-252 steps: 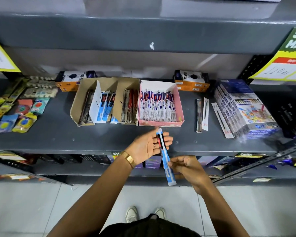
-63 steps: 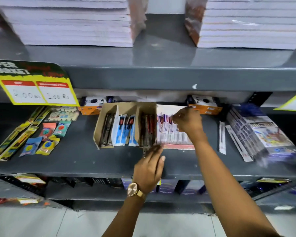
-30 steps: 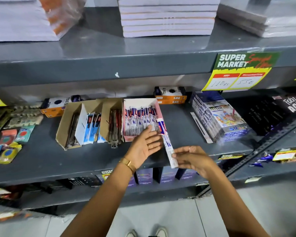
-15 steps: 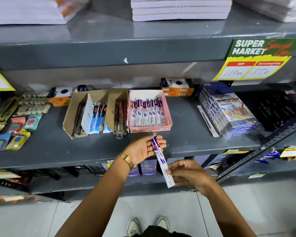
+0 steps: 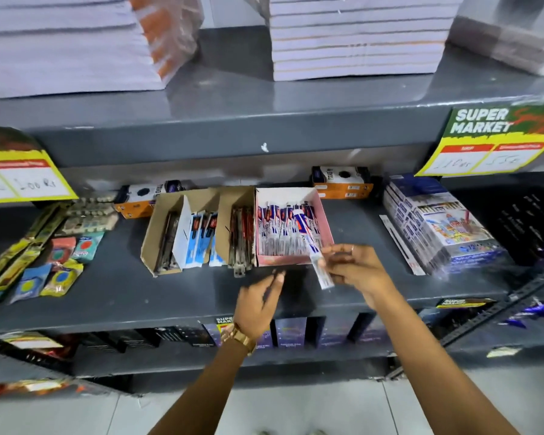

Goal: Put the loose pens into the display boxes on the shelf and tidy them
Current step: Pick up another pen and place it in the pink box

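A pink display box [image 5: 326,227] on the grey shelf [image 5: 113,293] holds a row of packaged pens in white, blue and red sleeves. My right hand [image 5: 352,268] pinches the lower end of one packaged pen [image 5: 311,243], whose upper end lies over the box's right side. My left hand [image 5: 259,301] hovers just in front of the box, blurred, fingers apart and holding nothing. Left of the pink box stand two brown cardboard boxes [image 5: 157,240] with dark pens and blue-white pen packs [image 5: 198,240].
Boxed colour pencil sets [image 5: 437,224] and a loose white pack [image 5: 401,246] lie to the right. Snack and eraser packets [image 5: 54,262] lie at the left. Two orange-black boxes [image 5: 343,180] sit at the back. Paper stacks [image 5: 355,36] fill the upper shelf, and price signs [image 5: 496,142] hang from its edge.
My right hand has carried the pen up from below the shelf edge onto the pink box. My left hand has let go of it and dropped back, open.
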`<state>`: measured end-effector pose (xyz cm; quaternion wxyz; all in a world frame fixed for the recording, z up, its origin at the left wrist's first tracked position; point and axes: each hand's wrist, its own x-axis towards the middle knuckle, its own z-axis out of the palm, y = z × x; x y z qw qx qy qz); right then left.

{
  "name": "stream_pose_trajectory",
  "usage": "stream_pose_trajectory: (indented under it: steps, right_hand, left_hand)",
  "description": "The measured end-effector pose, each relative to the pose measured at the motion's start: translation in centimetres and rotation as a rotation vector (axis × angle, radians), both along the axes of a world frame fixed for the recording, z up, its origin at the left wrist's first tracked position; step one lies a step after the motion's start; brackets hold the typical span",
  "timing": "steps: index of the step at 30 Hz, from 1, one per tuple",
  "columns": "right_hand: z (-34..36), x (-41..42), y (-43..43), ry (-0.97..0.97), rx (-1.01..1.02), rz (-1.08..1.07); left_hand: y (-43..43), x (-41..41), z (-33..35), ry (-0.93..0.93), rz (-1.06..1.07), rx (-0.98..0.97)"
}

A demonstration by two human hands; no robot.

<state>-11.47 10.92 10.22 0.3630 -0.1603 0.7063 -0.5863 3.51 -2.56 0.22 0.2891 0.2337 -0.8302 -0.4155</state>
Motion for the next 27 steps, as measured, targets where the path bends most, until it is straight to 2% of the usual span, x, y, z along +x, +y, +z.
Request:
stream_pose_trajectory:
  steps: [5,9,12,20,24,27]
  right_hand:
    - [0.1,-3.5,-7.2,0.279,0.153,-0.012]
    - [-2.0,-4.5,-11.8,0.253,0.306,0.069]
    - [-3.0,-4.2,-13.6,0.324,0.440,0.132]
    - [-2.7,-3.4,-13.6,0.531,0.566,0.164]
    - [-1.3,-4.5,-11.7,0.659,0.510,0.045]
    - [-0.4,-6.2,-8.4,0.855,0.559,-0.107]
  left_hand:
    - [-0.7,0.9,-1.9,-0.207,-0.112,-0.499]
    - [-0.6,0.9,-1.7,-0.215,-0.099,-0.511]
    - [-0.4,1.0,-1.3,-0.192,-0.091,-0.543]
    - [-0.3,1.0,-0.9,-0.201,-0.094,-0.530]
    - [-0.4,0.8,-1.4,-0.205,-0.100,-0.534]
    - [-0.1,0.6,-1.6,-0.218,-0.075,-0.532]
